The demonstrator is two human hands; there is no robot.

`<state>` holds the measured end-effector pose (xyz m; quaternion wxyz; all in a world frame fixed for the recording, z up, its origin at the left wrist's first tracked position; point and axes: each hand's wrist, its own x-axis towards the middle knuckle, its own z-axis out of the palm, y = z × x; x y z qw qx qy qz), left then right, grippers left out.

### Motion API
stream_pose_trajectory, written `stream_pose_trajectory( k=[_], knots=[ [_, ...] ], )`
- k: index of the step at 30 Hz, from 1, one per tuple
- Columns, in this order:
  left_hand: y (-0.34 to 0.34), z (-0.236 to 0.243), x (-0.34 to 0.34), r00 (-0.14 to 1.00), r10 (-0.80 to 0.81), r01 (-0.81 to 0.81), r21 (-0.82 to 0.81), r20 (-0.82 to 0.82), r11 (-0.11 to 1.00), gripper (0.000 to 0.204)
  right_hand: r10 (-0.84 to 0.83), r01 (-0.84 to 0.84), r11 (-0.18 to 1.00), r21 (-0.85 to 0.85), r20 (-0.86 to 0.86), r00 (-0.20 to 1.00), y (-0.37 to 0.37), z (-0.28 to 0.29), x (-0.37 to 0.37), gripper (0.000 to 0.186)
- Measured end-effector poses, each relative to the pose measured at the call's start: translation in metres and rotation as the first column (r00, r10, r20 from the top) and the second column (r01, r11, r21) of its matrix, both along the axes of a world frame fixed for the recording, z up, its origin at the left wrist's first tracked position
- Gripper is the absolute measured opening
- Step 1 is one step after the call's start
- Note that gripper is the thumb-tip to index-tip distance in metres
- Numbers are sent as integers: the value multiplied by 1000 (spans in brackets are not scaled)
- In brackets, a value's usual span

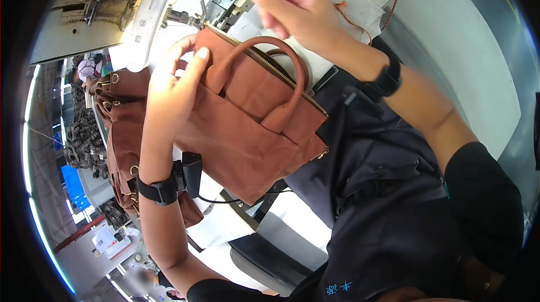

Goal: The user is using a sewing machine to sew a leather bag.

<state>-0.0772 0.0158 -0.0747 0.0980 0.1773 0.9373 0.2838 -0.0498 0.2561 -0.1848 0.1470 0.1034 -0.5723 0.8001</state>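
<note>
A brown leather handbag (247, 144) lies tilted across the middle, with two rounded handles and a brass-toothed zipper (275, 70) along its top edge. My left hand (177, 79) grips the bag's upper left corner, thumb on the front panel and fingers partly hidden behind it. That corner is right at the needle area of a sewing machine (199, 18). My right hand (298, 12) is raised beyond the zipper, apart from the bag. Its fingers are curled and pressed together; anything between them is too small to make out.
More brown leather bags (121, 133) are stacked at the left, beside my left forearm. The machine head (107, 9) fills the upper left. An orange-brown cord (394, 1) runs over the white work surface at the upper right. A blue bin (73, 185) stands farther off.
</note>
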Motion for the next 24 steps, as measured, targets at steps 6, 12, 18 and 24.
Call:
stream_pose_trajectory(
  k=[6,12,18,24],
  knots=[
    [5,-9,-1,969,182,-238,428,167,872,31,493,-453,868,-205,229,840,-9,-18,36,35],
    [0,-1,-10,945,192,-288,392,266,874,32,366,-305,904,-300,173,914,-36,23,49,24],
    [-2,-12,-14,942,239,-321,429,236,845,29,219,-207,971,-122,97,971,-54,8,6,20],
    [-4,-10,-16,933,161,-313,505,322,805,23,3,4,992,126,-53,999,-61,-4,-7,22]
  ],
)
